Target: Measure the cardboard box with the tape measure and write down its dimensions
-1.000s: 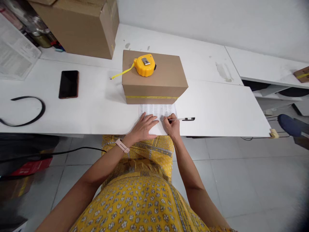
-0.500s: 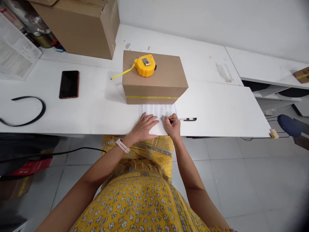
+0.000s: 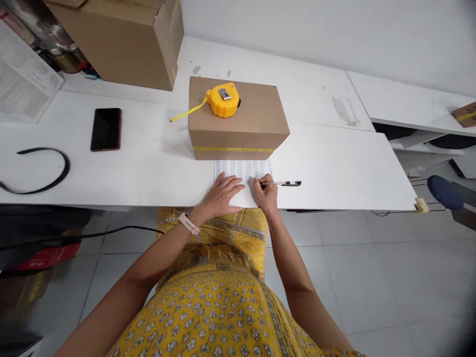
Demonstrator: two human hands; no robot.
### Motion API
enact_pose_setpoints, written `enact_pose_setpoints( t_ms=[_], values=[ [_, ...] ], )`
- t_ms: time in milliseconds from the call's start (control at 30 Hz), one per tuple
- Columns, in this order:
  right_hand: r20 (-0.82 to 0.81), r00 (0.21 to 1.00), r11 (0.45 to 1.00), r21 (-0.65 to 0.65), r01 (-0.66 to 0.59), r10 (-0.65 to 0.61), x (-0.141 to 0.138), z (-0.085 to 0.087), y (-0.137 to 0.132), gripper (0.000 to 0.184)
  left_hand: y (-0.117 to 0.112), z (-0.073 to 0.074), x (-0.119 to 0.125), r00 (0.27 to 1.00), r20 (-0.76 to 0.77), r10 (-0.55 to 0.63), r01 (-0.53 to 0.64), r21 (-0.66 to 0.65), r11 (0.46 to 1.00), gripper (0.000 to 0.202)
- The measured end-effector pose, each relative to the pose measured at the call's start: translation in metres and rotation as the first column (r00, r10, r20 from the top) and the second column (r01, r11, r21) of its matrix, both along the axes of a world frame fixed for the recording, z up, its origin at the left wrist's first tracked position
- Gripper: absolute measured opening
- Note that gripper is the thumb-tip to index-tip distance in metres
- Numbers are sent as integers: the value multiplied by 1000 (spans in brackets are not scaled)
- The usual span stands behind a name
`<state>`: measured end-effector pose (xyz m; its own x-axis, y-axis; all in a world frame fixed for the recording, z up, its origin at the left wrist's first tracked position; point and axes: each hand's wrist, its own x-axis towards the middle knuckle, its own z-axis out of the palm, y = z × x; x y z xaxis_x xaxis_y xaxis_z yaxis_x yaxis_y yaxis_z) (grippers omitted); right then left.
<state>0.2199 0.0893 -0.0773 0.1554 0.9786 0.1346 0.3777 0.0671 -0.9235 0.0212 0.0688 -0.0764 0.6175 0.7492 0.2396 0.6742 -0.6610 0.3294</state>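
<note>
My left hand point(image 3: 220, 194) lies flat with fingers spread on a printed sheet of paper point(image 3: 241, 169) at the near edge of the white table point(image 3: 334, 163). My right hand point(image 3: 265, 192) is closed round a pen point(image 3: 280, 183), its tip on the sheet. Just behind the sheet stands a small cardboard box point(image 3: 238, 121) with yellow tape. A yellow tape measure point(image 3: 223, 100) rests on top of the box, its blade drawn out a little to the left.
A black phone point(image 3: 106, 129) and a curved black strap point(image 3: 40, 171) lie to the left. A large cardboard box point(image 3: 122, 37) stands at the back left beside papers point(image 3: 22, 82) and jars. White shelving point(image 3: 416, 109) is at the right.
The pen has shifted very slightly in my right hand over the sheet. My left hand has stayed flat on the paper.
</note>
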Motion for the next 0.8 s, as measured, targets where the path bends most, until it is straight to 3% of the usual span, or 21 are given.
enact_pose_setpoints(
  t_ms=[800],
  values=[
    [-8,1000,999,-11,30,-31,0,-1,0,29,0,0,0,1000,6,3,-3,-9,1000,67]
  ],
)
